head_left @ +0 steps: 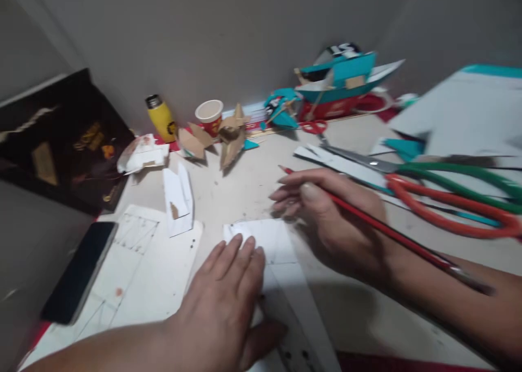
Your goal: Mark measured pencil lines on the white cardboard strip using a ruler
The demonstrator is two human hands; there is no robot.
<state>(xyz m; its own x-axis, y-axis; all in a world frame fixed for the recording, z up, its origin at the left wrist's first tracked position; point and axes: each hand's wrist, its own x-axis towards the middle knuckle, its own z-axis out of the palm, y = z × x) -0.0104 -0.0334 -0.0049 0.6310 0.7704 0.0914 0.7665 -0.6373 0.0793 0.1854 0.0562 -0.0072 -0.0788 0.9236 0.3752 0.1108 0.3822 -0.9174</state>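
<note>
My left hand (228, 296) lies flat, palm down, on a white strip of card (281, 247) marked with pencil lines. Its fingers are stretched out over the upper left of the strip. Just to the right of the strip, my right hand (326, 214) holds a red and black pencil (379, 228) between thumb and fingers. The pencil's tip points up and to the left, away from the card, and its back end lies over my right forearm. Dark dots show near the bottom of the strip.
Large scissors (457, 198) with green and orange handles lie at the right. A phone (79, 274) rests on a drawn sheet (159, 268) at the left. A paper cup (209, 116), a yellow bottle (160, 118) and a blue model boat (342, 78) stand at the back.
</note>
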